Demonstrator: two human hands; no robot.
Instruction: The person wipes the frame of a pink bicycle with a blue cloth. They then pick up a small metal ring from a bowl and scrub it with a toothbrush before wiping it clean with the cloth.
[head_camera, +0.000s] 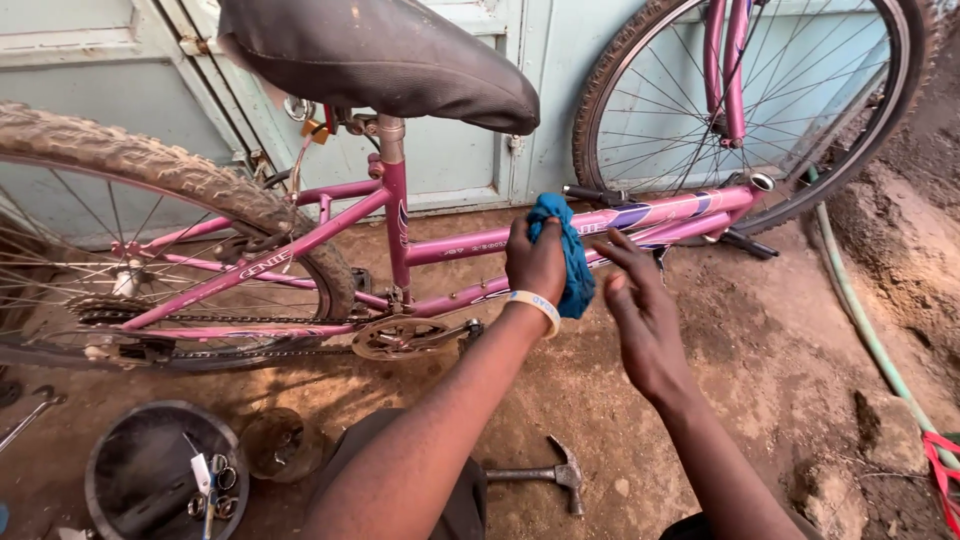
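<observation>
A pink bicycle (470, 242) stands in front of me, its dark saddle (380, 55) at the top. My left hand (535, 262), with a pale wristband, presses a blue cloth (567, 250) against the bike's top tube. Just right of the cloth is my right hand (640, 315), fingers spread and holding nothing, its fingertips close to the lower frame tube. The crank and chainring (400, 335) sit below the seat tube. The rear wheel (150, 250) is at the left, the front wheel (760, 100) at the upper right.
A hammer (545, 475) lies on the dirt ground between my arms. A round dark bowl (160, 475) with small tools sits at the lower left. A green hose (860, 310) runs along the right. A pale blue door (460, 150) is behind the bike.
</observation>
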